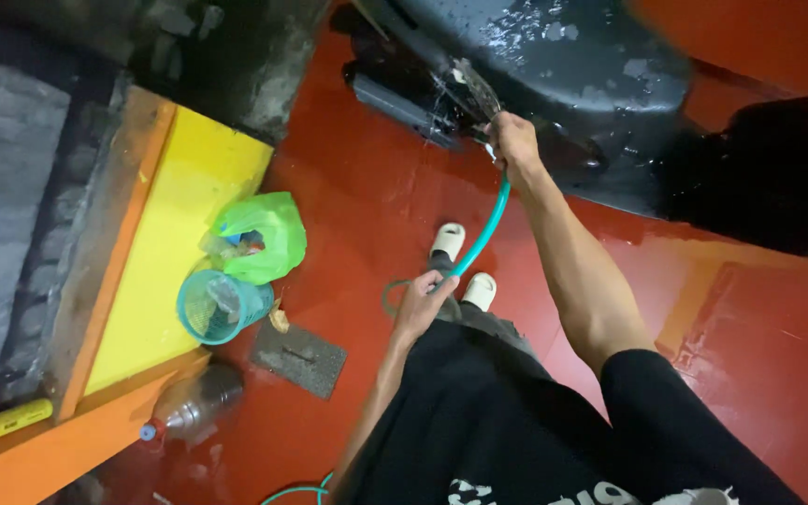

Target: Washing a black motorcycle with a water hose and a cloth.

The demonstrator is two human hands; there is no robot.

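One teal hose [483, 234] is held by both hands and runs slantwise above a wet red floor [357, 187]. Its upper end is gripped in the closed right hand [513, 140], raised at the end of an outstretched arm, and water is sprayed from it onto a dark wet vehicle panel [563, 56]. Lower down, the hose is clasped by the left hand [423, 299], its fingers curled round it. Two white slippers [465, 266] are seen on the floor beneath. Further left, a teal mesh basket [217, 307] is lying on its side, touching a green plastic bag [264, 234]. Near these lie a grey mat [299, 357] and a clear plastic bottle [194, 402].
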